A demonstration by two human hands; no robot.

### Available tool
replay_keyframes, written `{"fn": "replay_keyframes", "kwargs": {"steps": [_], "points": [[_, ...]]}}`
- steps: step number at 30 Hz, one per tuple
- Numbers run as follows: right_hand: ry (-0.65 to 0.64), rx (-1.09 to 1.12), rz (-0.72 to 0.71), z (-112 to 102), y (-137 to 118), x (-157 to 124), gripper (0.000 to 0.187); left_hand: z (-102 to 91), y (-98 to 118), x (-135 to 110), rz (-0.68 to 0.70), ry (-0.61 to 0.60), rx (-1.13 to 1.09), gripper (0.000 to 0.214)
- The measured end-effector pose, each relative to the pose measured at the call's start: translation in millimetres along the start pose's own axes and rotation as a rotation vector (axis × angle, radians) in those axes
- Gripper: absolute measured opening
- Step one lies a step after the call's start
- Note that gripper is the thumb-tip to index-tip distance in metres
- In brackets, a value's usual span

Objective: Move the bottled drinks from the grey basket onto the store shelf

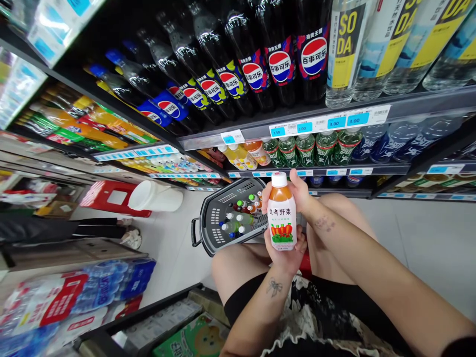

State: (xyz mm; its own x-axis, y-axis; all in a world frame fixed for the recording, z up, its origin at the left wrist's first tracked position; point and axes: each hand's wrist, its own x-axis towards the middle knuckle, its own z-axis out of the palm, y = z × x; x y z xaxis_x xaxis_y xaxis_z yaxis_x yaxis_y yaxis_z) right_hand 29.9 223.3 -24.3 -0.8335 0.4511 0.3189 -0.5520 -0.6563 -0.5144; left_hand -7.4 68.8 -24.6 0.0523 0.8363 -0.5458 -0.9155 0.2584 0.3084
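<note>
head view: orange-filled plastic bottle (pixel 281 213) grasped by left hand (pixel 279 255) and right hand (pixel 300 192)

head view, the body: the bottle has a white cap and a pale label printed with red-orange carrots. it is in front of the person, above the bent knees (pixel 234 270), label facing the camera. the left hand is wrapped around its lower part, and the right hand grips it higher, near the shoulder, with the thumb beside the cap.

just beyond, on the floor, is a dark grey perforated plastic basket (pixel 208 228); small bottles (pixel 240 218) with green, white, blue and orange caps lie inside.

ahead, a dark metal shelf (pixel 256 136) bears tall dark cola bottles (pixel 278 64) and, to their right, clear soda bottles (pixel 342 54) with yellow and black labels. price tags (pixel 336 122) reading 3.00 line its edge. below are green-labelled clear bottles (pixel 307 151).

to the left, a white plastic bucket (pixel 156 196) is just beside a red box (pixel 107 196), near another person's dark trouser leg (pixel 89 228). shrink-wrapped blue water packs (pixel 100 285) are nearer.
</note>
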Motion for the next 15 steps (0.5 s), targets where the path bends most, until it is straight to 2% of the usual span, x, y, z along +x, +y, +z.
{"fn": "replay_keyframes", "kwargs": {"steps": [7,15], "points": [[0.042,-0.050,0.027,1.7,-2.3,-0.3,0.093,-2.4,0.4,1.1,-0.004,0.001,0.006,0.055],[0.016,-0.058,0.004,0.2,-1.6,0.0,0.091,-7.1,0.7,2.1,0.008,0.009,0.038,0.060]]}}
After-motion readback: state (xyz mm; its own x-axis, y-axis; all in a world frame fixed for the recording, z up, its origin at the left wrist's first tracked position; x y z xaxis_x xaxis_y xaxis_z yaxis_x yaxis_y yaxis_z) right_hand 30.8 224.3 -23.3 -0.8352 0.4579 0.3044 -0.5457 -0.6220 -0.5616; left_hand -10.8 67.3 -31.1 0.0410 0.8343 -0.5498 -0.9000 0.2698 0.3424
